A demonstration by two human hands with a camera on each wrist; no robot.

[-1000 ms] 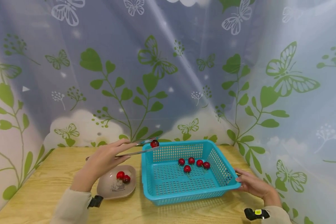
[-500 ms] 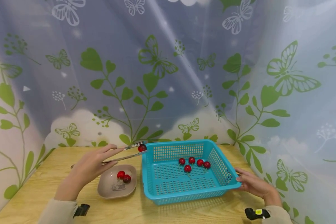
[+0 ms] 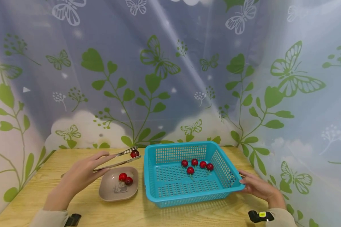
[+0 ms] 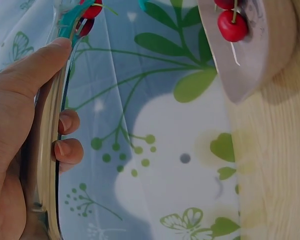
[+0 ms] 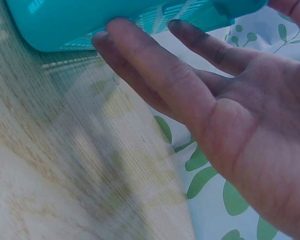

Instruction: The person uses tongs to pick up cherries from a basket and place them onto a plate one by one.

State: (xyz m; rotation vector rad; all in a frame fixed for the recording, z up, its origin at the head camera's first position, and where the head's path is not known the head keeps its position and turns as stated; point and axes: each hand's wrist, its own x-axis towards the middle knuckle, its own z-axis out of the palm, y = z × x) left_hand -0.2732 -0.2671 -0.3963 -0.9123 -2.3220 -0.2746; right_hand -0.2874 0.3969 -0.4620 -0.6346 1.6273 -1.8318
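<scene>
In the head view my left hand grips metal tongs, their tips around a dark red cherry above the far edge of a beige dish. Two cherries lie in that dish. The left wrist view shows thumb and fingers pressing the tongs from both sides. My right hand holds the right side of a turquoise plastic basket, thumb at the rim and fingers extended against the outer wall. Several stemmed cherries lie inside the basket.
The dish and basket stand side by side on a wooden table. A patterned curtain with leaves and butterflies hangs behind the table and along its sides. The basket's raised wall stands just right of the dish.
My left hand has moved left and slightly down with the tongs and cherry, from over the basket's left rim to near the dish. The right hand and basket have stayed in place.
</scene>
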